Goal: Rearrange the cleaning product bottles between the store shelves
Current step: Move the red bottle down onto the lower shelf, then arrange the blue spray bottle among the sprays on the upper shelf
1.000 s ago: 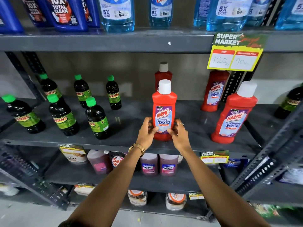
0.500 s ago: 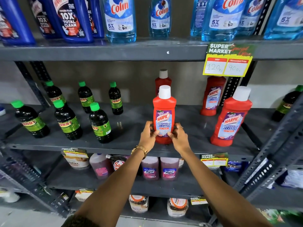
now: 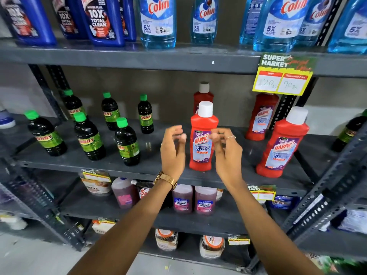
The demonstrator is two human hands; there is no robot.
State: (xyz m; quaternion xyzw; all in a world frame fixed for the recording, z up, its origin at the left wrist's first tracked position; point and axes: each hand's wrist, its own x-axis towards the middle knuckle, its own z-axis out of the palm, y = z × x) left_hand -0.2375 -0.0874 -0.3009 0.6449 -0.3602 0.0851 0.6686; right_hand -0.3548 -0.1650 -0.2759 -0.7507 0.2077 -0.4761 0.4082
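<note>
A red Harpic bathroom cleaner bottle (image 3: 203, 139) with a white cap stands upright near the front of the grey middle shelf (image 3: 155, 165). My left hand (image 3: 173, 151) hovers just to its left and my right hand (image 3: 227, 153) just to its right. Both hands are off the bottle, fingers apart and slightly blurred. Another red bottle (image 3: 203, 94) stands behind it. Two more red Harpic bottles (image 3: 282, 143) (image 3: 261, 116) stand further right on the same shelf.
Several dark Sunny bottles with green caps (image 3: 87, 137) fill the shelf's left part. Blue Harpic bottles (image 3: 103, 20) and light blue Colin bottles (image 3: 157, 22) line the upper shelf. A yellow price tag (image 3: 283, 76) hangs from its edge. Pink Lizol bottles (image 3: 182, 199) stand below.
Both hands held the red Harpic bottle low on its sides before. Now they have let go and pulled apart, and the bottle stands alone on the shelf.
</note>
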